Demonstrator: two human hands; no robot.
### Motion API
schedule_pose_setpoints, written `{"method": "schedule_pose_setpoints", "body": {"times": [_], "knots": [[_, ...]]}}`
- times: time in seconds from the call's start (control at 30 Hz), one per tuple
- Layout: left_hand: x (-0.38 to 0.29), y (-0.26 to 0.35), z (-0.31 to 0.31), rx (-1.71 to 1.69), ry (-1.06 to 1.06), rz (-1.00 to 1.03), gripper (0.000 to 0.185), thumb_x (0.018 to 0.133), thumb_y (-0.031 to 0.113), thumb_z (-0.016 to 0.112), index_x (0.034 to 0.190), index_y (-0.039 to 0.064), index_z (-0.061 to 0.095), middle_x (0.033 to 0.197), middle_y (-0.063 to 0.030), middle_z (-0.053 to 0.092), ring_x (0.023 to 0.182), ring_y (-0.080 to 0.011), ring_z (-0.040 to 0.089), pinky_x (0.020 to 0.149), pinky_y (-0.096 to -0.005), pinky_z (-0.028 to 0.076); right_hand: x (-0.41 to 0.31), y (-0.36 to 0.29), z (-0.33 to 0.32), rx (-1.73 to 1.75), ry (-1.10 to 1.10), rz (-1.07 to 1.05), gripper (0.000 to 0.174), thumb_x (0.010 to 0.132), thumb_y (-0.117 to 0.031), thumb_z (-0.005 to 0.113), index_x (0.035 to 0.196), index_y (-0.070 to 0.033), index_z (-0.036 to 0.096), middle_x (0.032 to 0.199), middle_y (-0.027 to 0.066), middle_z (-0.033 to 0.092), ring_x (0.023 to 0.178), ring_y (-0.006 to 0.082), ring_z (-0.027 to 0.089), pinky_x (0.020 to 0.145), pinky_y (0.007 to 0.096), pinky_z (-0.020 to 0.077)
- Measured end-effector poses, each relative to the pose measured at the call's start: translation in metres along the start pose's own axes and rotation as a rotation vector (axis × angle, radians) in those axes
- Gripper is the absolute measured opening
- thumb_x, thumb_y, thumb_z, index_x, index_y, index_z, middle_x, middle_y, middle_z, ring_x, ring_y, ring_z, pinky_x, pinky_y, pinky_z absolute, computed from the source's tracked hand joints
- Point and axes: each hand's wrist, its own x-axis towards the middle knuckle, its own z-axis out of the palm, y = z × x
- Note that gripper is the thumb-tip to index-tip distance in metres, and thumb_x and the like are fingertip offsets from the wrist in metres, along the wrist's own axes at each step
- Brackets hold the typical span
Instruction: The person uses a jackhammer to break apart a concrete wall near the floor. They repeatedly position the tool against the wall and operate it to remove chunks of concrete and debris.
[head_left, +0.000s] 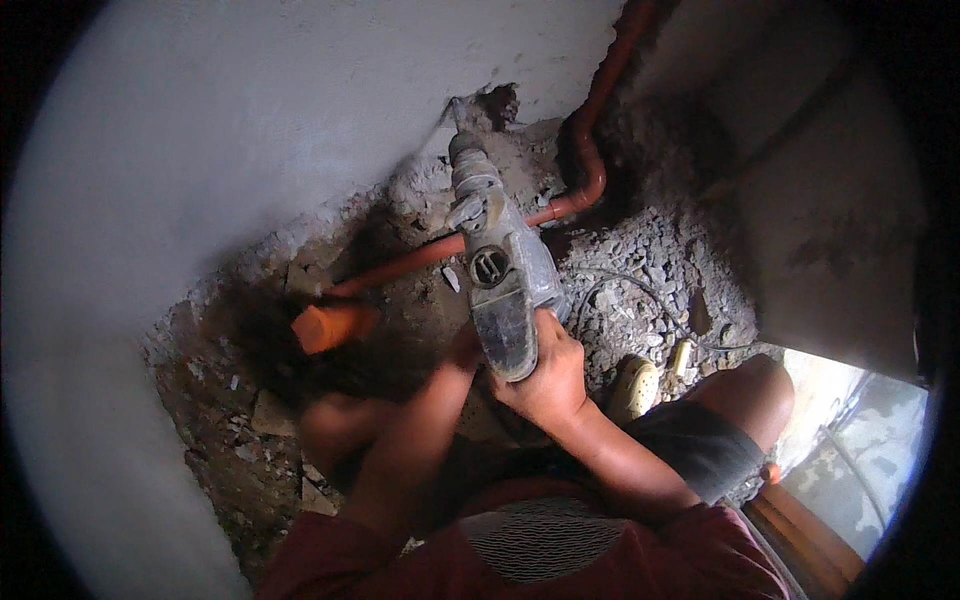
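Observation:
A dusty rotary hammer (517, 259) slants away from me, its round selector knob facing up. My right hand (551, 367) is wrapped around its rear handle. My left hand (471, 343) reaches to the underside of the tool; the body hides its fingers, so its hold does not show. The chisel bit (459, 114) meets the foot of the white plastered wall (247, 112), beside a ragged dark hole (501, 106). Under the tool's body passes an orange-brown plastic pipe (412, 261).
The pipe bends at an elbow (592, 184) and climbs a wall chase. A wider orange pipe end (319, 330) sticks up at left. Broken rubble (637, 262) covers the ground at right, crossed by a black cable (664, 300). My yellow clog (637, 382) and more orange pipes (806, 536) are at right.

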Motion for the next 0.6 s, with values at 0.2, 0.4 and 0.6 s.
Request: {"method": "schedule_pose_setpoints", "body": {"times": [0.2, 0.4, 0.6], "knots": [[-0.001, 0.021, 0.004, 0.099, 0.046, 0.052, 0.037, 0.096, 0.016, 0.068, 0.13, 0.005, 0.056, 0.122, -0.0051, 0.062, 0.11, -0.0165, 0.06, 0.1, -0.0346, 0.05, 0.005, -0.011, -0.002, -0.053, 0.003, -0.004, 0.048, 0.07, -0.026, 0.085, 0.098, -0.001, 0.054, 0.089, 0.0202, 0.065, 0.074, 0.043, 0.068, 0.064, 0.0491, 0.0578], [-0.002, 0.024, 0.008, 0.133, 0.053, 0.072, 0.037, 0.096, 0.015, 0.069, 0.129, 0.005, 0.057, 0.122, -0.0054, 0.062, 0.11, -0.0167, 0.06, 0.1, -0.0347, 0.05, 0.003, -0.01, 0.001, -0.044, -0.014, 0.01, 0.05, 0.069, -0.027, 0.085, 0.099, -0.002, 0.053, 0.089, 0.0211, 0.065, 0.073, 0.0434, 0.068, 0.064, 0.0493, 0.0577], [0.0, 0.024, 0.008, 0.145, 0.059, 0.09, 0.036, 0.095, 0.014, 0.069, 0.128, 0.005, 0.058, 0.121, -0.0056, 0.063, 0.11, -0.0169, 0.06, 0.101, -0.0348, 0.049, 0.006, -0.01, 0.0, -0.046, -0.005, 0.016, 0.051, 0.069, -0.027, 0.085, 0.1, -0.002, 0.052, 0.088, 0.0201, 0.064, 0.072, 0.0432, 0.068, 0.063, 0.0494, 0.0574]]}}
